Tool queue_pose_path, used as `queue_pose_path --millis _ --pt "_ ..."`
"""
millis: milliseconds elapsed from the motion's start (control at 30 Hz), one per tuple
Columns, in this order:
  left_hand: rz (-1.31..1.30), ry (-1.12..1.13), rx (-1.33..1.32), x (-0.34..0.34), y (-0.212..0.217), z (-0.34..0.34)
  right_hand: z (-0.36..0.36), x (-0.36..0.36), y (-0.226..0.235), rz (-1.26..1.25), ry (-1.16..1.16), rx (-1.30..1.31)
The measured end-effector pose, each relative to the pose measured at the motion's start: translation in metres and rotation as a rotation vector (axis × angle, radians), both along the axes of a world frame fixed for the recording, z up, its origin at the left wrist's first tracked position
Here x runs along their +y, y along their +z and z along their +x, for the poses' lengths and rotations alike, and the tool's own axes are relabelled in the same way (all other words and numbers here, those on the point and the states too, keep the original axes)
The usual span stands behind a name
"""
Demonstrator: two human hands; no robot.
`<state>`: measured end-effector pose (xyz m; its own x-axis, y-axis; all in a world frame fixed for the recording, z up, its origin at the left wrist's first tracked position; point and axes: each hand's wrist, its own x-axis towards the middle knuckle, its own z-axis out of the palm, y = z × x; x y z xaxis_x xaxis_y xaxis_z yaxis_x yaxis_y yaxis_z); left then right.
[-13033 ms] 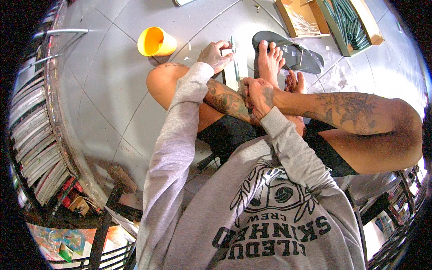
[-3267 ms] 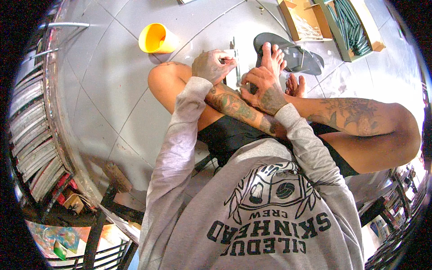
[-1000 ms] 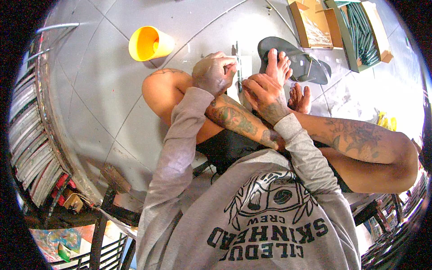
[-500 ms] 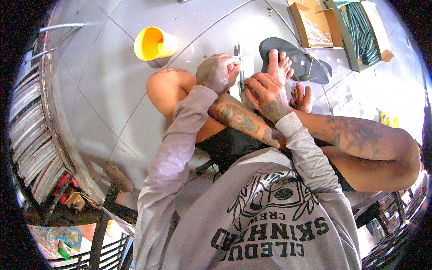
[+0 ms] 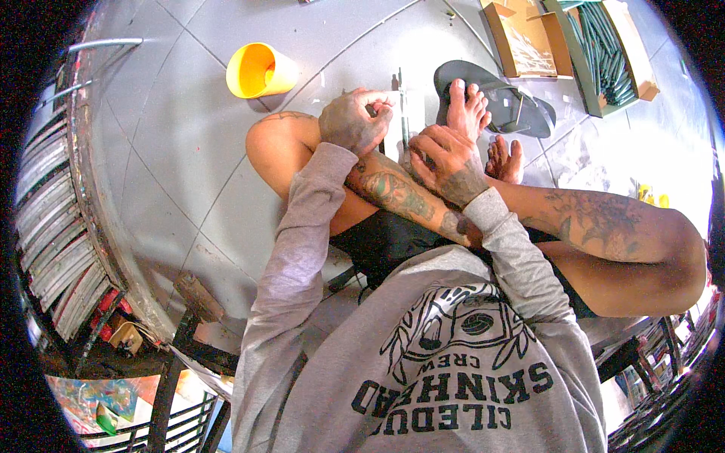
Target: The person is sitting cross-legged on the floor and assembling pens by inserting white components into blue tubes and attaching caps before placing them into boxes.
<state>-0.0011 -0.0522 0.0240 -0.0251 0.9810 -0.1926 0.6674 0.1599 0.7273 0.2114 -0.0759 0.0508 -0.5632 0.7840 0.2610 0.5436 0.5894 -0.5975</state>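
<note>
A thin dark rod (image 5: 403,102) stands out in front of my crossed legs, beside a bright white strip. At its lower end, my right hand (image 5: 451,164) is closed, fingertips pinched on the rod. My left hand (image 5: 355,122) is curled just left of the rod, a little apart from it, thumb and fingers pressed together. Whatever lies inside that grip is too small or hidden to make out. Beyond my right hand, one bare foot (image 5: 466,109) rests beside a black flip-flop (image 5: 498,98).
Upper left on the grey tiles is a yellow cup (image 5: 283,74), tipped toward me. An open cardboard box (image 5: 563,68) with small white pieces sits at upper right, beside a box (image 5: 596,102) full of dark green rods. Metal slats (image 5: 57,226) line the left side.
My left hand has shifted left, away from the rod, and its grip has turned slightly. My right hand and the rod stay nearly where they were.
</note>
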Motion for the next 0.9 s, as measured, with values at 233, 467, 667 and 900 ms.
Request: queue_pose_path --millis 233,467,667,900 --pt "0.033 -0.022 0.024 0.000 0.001 0.000 -0.001 -0.001 0.015 0.045 0.105 0.023" --pt "-0.010 0.022 0.026 -0.002 0.002 0.000 0.002 -0.005 0.010 -0.015 0.099 0.017" --pt "-0.005 0.010 0.006 -0.003 0.003 -0.001 0.000 -0.007 0.014 -0.012 0.096 0.019" --pt "0.041 0.010 0.029 -0.003 -0.005 -0.002 0.002 -0.012 0.007 -0.081 0.093 0.087"
